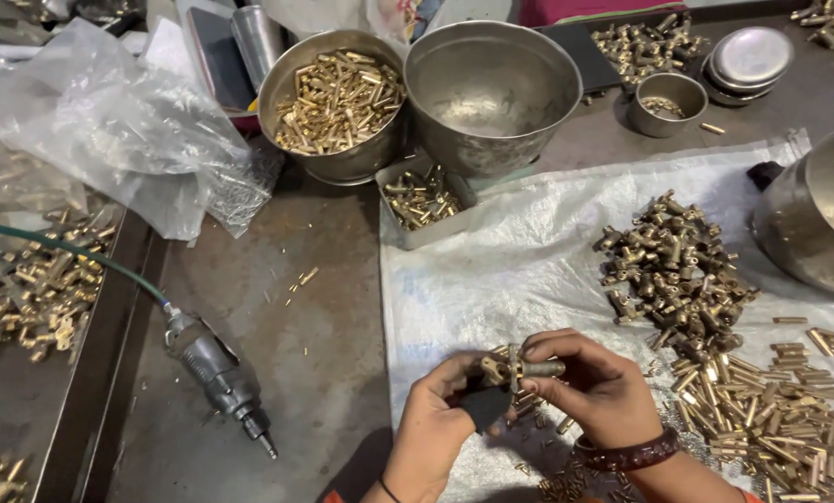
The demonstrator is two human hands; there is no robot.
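My left hand point(433, 424) and my right hand point(596, 386) meet low in the middle of the view over a white woven sheet point(510, 270). Together they hold a small brass fitting point(519, 367). The right fingers pinch its rod-shaped end, and the left fingers grip its body next to a dark block point(484, 406). Just right of my hands lie a pile of brass fittings point(675, 270) and a spread of brass tubes point(780, 419).
A pneumatic hand tool point(219, 374) with a green hose lies at the left. Behind stand a steel bowl of brass pins point(335, 102), an empty steel bowl point(491, 93), a small tray of parts point(423, 200) and crumpled plastic bags point(109, 130). A large steel pot point(813, 214) sits right.
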